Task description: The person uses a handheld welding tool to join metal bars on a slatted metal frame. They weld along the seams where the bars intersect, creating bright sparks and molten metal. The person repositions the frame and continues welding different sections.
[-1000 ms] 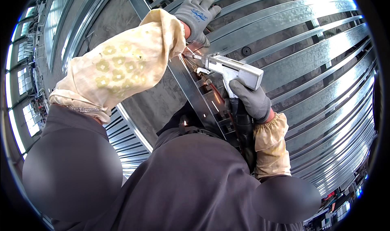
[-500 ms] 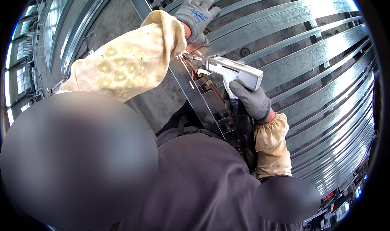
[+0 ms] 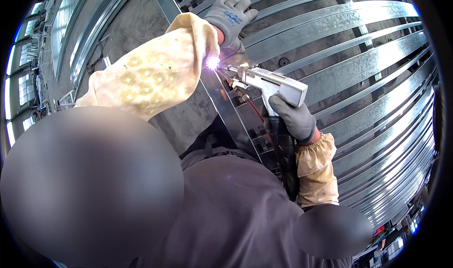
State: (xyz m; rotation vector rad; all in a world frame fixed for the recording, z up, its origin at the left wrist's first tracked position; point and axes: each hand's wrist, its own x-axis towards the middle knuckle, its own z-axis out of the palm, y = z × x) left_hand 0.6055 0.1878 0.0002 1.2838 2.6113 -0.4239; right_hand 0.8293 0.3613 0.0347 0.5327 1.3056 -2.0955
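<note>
My right hand (image 3: 296, 120), in a grey glove, is wrapped round the grip of a silver pistol-shaped welding gun (image 3: 281, 86). Its nozzle points left, and a bright violet-white arc (image 3: 213, 63) glows just beyond the tip, at the edge of a steel frame rail (image 3: 225, 108). My left hand (image 3: 231, 19), also gloved in grey, lies with fingers spread on the galvanized slats (image 3: 325, 26) above the arc. That hand holds nothing I can see. Its cream patterned sleeve (image 3: 151, 72) hangs close beside the arc. A thick black cable sleeve (image 3: 286, 162) runs down from the gun's grip.
Long parallel metal slats with gaps between them fill the right side. A reddish hose (image 3: 255, 108) and a clamp-like fitting (image 3: 236, 83) sit under the gun. Grey concrete floor (image 3: 127, 27) shows at left, with more metal profiles (image 3: 89, 30) farther left.
Scattered orange sparks at the nozzle have given way to a bright violet-white arc. The gun and both hands have barely shifted.
</note>
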